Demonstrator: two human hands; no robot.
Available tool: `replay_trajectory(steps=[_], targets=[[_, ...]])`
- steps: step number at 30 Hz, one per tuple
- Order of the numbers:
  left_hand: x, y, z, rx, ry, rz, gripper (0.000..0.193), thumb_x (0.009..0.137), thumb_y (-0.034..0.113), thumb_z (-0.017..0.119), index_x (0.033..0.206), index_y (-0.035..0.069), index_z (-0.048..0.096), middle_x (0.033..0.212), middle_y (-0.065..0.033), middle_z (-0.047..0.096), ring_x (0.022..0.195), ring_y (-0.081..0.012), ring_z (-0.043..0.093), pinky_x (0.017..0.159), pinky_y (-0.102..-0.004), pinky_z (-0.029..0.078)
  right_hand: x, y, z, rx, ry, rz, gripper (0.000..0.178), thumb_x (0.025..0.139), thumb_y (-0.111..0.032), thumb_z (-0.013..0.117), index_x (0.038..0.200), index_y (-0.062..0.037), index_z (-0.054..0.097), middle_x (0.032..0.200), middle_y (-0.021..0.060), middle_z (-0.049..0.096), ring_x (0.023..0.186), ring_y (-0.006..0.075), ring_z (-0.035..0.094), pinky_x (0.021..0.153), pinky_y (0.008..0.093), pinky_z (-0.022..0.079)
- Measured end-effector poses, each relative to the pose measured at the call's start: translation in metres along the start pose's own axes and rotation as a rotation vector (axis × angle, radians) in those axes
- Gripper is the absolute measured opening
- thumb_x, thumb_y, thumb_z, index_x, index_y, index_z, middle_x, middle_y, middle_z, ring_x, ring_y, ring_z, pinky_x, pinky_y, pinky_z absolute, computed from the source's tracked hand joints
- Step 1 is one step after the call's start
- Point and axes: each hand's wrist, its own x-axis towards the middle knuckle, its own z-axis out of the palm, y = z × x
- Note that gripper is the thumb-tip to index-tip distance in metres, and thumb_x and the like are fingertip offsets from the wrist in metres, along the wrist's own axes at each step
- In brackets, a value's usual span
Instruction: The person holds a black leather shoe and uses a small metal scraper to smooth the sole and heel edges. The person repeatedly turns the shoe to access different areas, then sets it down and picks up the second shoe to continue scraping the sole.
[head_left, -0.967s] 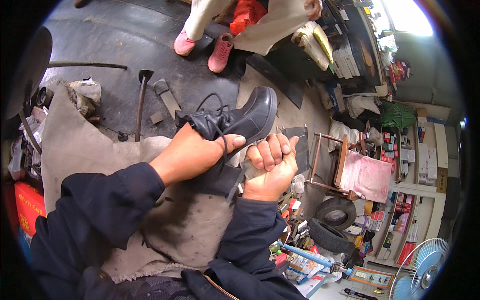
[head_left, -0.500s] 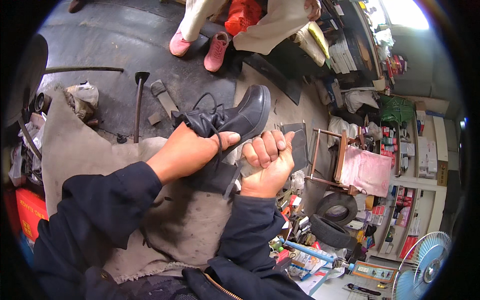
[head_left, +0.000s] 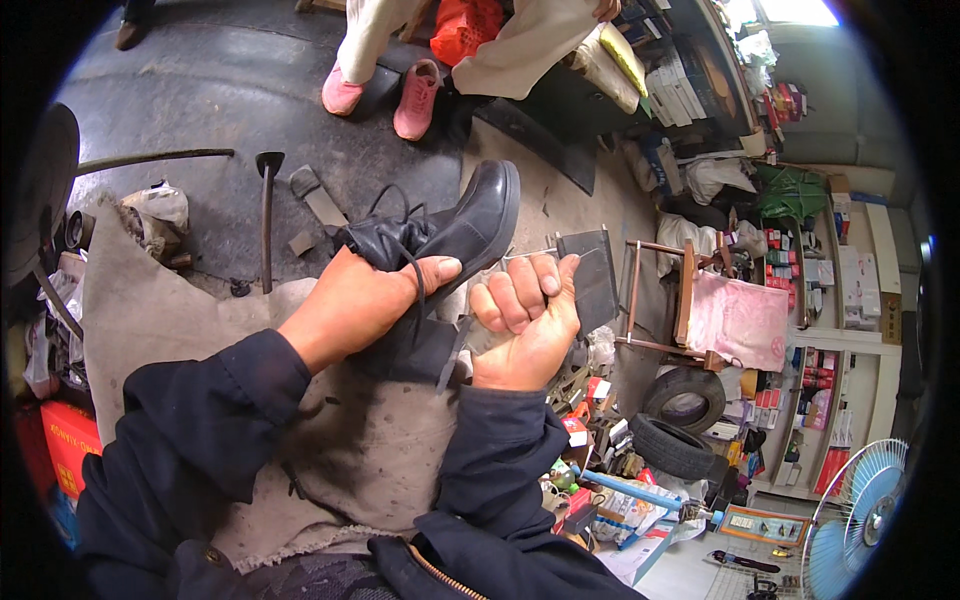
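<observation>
My left hand (head_left: 362, 300) is closed around a black leather lace-up shoe (head_left: 468, 220), its thumb along the side near the sole. The toe points up and to the right, away from me, and loose laces hang over my fingers. Just right of the shoe, my right hand (head_left: 525, 320) is a fist, palm side up. A flat grey blade-like strip (head_left: 450, 362) sticks out of it at the lower left; the rest is hidden in the fingers. Under the shoe a dark flat piece (head_left: 405, 352) lies on the beige apron (head_left: 370, 440) over my lap.
A metal post (head_left: 267, 220) stands at left. Beyond sits a person with pink shoes (head_left: 416, 100). At right are a wooden-framed chair with a pink cloth (head_left: 738, 315), tyres (head_left: 672, 445), shelves and a fan (head_left: 850, 530). A red box (head_left: 70, 440) is at lower left.
The view has shifted slightly, so the background sits differently. Both hands keep their holds, and the shoe stays in nearly the same pose with its toe a little more upward.
</observation>
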Motion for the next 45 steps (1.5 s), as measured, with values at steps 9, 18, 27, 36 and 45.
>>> replay_trajectory(steps=[9,18,27,36,45], targets=[[-0.004,0.006,0.002,0.08,0.02,-0.008,0.032,0.092,0.025,0.068,0.11,-0.002,0.067,0.098,-0.0041,0.07,0.088,-0.0106,0.057,0.083,-0.0285,0.048,0.007,0.002,0.011,-0.049,0.169,-0.036,0.038,0.104,-0.043,0.04,0.085,-0.0113,0.049,0.059,-0.0063,0.029,0.044,0.006,0.024,0.043,0.0247,0.025],[-0.006,0.01,0.001,0.111,-0.013,-0.03,0.038,0.091,0.033,0.069,0.107,-0.001,0.069,0.094,-0.0014,0.067,0.083,-0.0078,0.056,0.076,-0.0253,0.05,0.01,0.0,0.006,-0.019,0.102,-0.132,0.04,0.102,-0.048,0.042,0.085,-0.0126,0.048,0.059,-0.0064,0.027,0.045,0.0059,0.022,0.042,0.0239,0.023],[-0.005,0.002,0.005,-0.036,0.041,-0.12,0.029,0.093,0.025,0.067,0.106,-0.001,0.069,0.092,0.0016,0.067,0.08,-0.0067,0.056,0.071,-0.0241,0.049,0.01,0.002,0.005,-0.047,0.137,-0.122,0.041,0.101,-0.05,0.043,0.079,-0.0152,0.041,0.058,-0.0066,0.023,0.044,0.0066,0.019,0.041,0.0251,0.021],[-0.008,0.014,0.009,0.053,0.022,-0.125,0.03,0.093,0.025,0.067,0.108,-0.001,0.068,0.094,-0.0002,0.068,0.084,-0.0078,0.056,0.076,-0.0255,0.048,0.004,-0.006,0.006,-0.034,0.12,-0.045,0.038,0.105,-0.041,0.039,0.076,-0.0163,0.042,0.058,-0.008,0.024,0.044,0.0053,0.019,0.042,0.0245,0.021],[-0.012,0.018,0.008,0.111,0.043,-0.078,0.032,0.092,0.023,0.068,0.112,-0.002,0.066,0.099,-0.0021,0.069,0.088,-0.0094,0.057,0.08,-0.0269,0.048,-0.003,-0.004,0.009,-0.042,0.067,-0.06,0.039,0.105,-0.041,0.038,0.076,-0.0167,0.041,0.058,-0.0086,0.024,0.043,0.0047,0.019,0.042,0.0238,0.021]])
